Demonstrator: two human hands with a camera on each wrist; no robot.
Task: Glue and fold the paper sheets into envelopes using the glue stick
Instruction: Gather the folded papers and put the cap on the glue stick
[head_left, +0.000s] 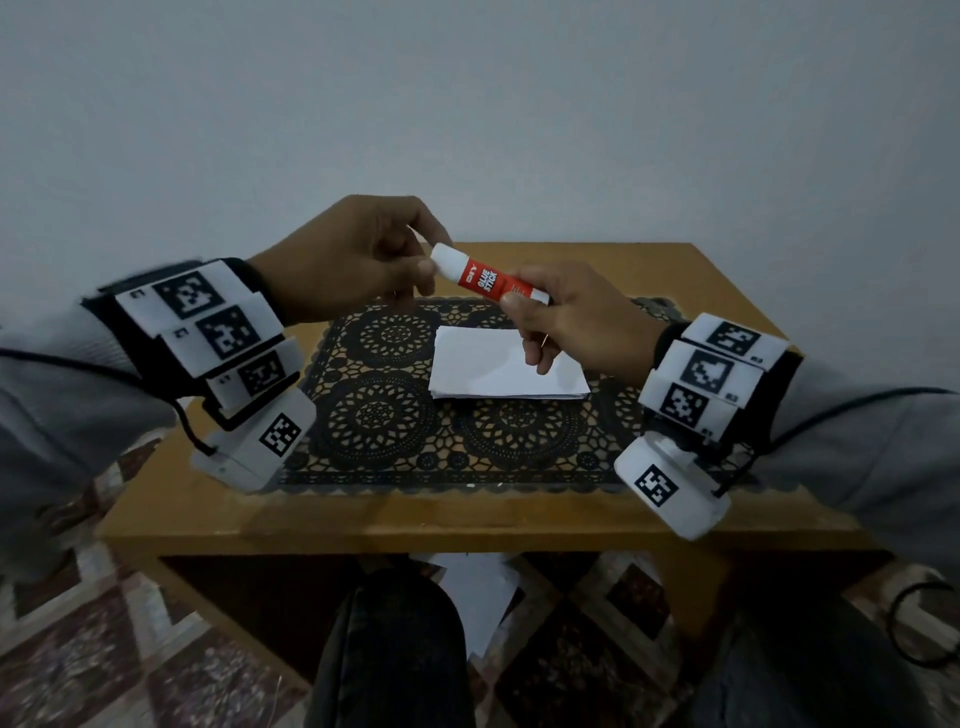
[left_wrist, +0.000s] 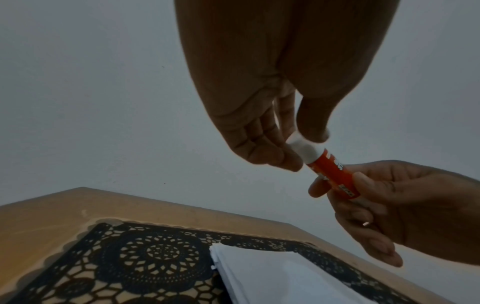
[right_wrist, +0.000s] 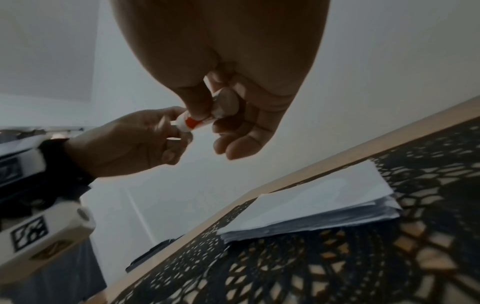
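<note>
- Head view: glue stick (head_left: 490, 280) held up in the air above the far edge of the paper stack (head_left: 506, 370), tilted, white cap end up and toward the left, touching nothing but fingers.
- Right hand (head_left: 576, 322) wrapped around the red body near the base, thumb on top, other fingers curled underneath.
- Left hand (head_left: 353, 260) pinching the white cap between thumb and fingertips; cap looks seated on the tube.
- Left wrist view, same story: left hand (left_wrist: 262, 115) on the cap, glue stick (left_wrist: 330, 170) slanting down into the right hand (left_wrist: 394, 207), all well above the paper stack (left_wrist: 275, 273).
- Right wrist view: flat base of the glue stick (right_wrist: 205, 115) facing the camera, right hand (right_wrist: 233, 98) gripping it, left hand (right_wrist: 135, 144) coming in from the left on the cap end.
- Paper stack sitting flat on a black lace mat (head_left: 384, 410), a bit right of the mat's middle, several sheets thick with slightly uneven edges.
- Lace mat covering most of a small wooden table (head_left: 467, 525), plain wall (head_left: 467, 104) behind it.
- Right hand's lower fingers overlapping the far right part of the paper stack from the head view, so that corner is hidden.
- More white paper (head_left: 472, 592) on the patterned floor below the table, past the paper stack's near side, partly blocked by a dark-clad knee (head_left: 395, 649).
</note>
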